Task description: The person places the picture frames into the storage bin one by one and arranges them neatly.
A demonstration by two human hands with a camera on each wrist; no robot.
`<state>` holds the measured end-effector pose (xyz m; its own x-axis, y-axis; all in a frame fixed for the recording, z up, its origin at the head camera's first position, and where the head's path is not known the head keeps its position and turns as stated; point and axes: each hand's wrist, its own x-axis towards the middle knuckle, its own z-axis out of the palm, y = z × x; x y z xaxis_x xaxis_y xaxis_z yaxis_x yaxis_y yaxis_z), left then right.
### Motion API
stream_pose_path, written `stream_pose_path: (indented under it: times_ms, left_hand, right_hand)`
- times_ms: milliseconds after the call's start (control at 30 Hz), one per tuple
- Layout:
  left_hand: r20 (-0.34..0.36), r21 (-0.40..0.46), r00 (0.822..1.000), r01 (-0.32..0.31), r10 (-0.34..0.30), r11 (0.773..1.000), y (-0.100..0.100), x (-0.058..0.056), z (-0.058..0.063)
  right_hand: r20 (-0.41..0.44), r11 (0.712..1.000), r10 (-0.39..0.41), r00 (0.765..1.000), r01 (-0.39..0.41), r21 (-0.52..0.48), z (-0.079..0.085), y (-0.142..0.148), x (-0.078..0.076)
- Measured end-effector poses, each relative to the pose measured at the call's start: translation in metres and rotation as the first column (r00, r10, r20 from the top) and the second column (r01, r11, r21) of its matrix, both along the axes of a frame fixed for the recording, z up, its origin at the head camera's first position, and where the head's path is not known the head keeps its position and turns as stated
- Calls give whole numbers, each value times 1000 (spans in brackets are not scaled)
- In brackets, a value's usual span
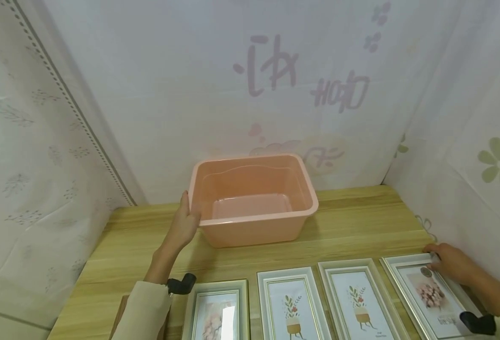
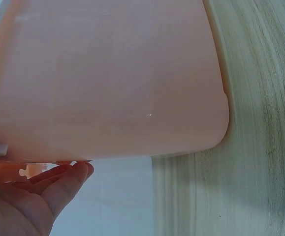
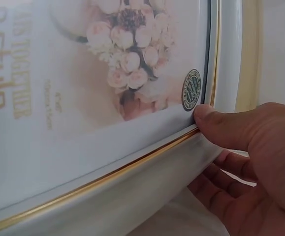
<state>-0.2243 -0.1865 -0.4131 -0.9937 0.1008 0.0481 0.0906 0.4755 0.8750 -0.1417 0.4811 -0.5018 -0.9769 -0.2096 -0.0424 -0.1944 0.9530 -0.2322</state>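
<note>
A pink plastic basin (image 1: 250,231) stands toward the back of the wooden table, its inside bare. My left hand (image 1: 184,226) grips the basin's rim at the left end; in the left wrist view its fingers (image 2: 71,184) reach under that rim. At the far right, my right hand (image 1: 456,264) holds the upper right corner of a white picture frame (image 1: 428,295) with a pink flower print. The right wrist view shows the thumb (image 3: 221,125) on the front, beside a round dark sticker (image 3: 191,90), and the other fingers behind the frame.
Three more picture frames lie in a row along the near side: one with a flower print (image 1: 216,311) and two with potted-plant prints (image 1: 291,307). Something brown (image 1: 120,311) shows partly under my left sleeve. Patterned cloth walls (image 1: 169,118) enclose the wooden table (image 1: 143,236).
</note>
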Motion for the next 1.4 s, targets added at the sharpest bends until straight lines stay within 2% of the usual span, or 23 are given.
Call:
stream_pose_path:
  times_ms: [333, 533, 700, 833, 967, 1100, 1233, 1400]
  left_hand:
    - [-22, -1, 1000, 12, -12, 1000, 4, -1, 1]
    - [-20, -2, 1000, 19, -19, 1000, 4, -1, 1]
    - [-28, 4, 999, 26, -26, 1000, 6, -2, 2]
    - [-50, 22, 999, 23, -22, 999, 7, -3, 1]
    - [-56, 46, 998, 30, -28, 998, 7, -4, -1]
    - [-45, 36, 999, 33, -31, 999, 5, -3, -3]
    - [-46, 4, 999, 10, -10, 1000, 1, -2, -3]
    - [-39, 3, 999, 6, -5, 1000, -1, -1, -3]
  right_hand:
    - [20, 999, -17, 1000, 17, 32, 6, 3, 6]
    - [4, 999, 19, 1000, -19, 48, 10, 11, 10]
    - [-15, 999, 21, 1000, -20, 38, 26, 9, 11]
    - [-123, 999, 34, 992, -32, 20, 47, 2, 8]
    - [-244, 999, 44, 969, -48, -8, 67, -3, 8]
    - [-270, 999, 24, 963, -32, -22, 84, -9, 6]
    - [-278, 999, -5, 960, -8, -48, 95, -20, 5]
    - [-381, 996, -28, 924, -6, -86, 111, -34, 1]
